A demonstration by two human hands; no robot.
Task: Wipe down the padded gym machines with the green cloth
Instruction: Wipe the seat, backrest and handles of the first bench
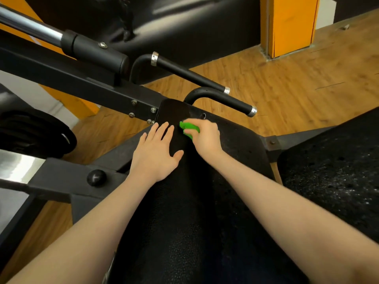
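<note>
A long black padded bench (184,212) of a gym machine runs from the bottom of the view up to its narrow far end. My right hand (205,136) grips a bunched green cloth (187,128) and holds it against the pad near that far end. Only part of the cloth shows past my fingers. My left hand (158,152) lies flat on the pad just left of the cloth, fingers straight and spread.
Two black handle bars (221,98) with chrome caps stick out past the pad's far end. A black steel frame (86,83) crosses at the left, with weight plates (34,134) below it. A second speckled black pad (338,171) sits at the right. Wooden floor and an orange post (291,25) lie beyond.
</note>
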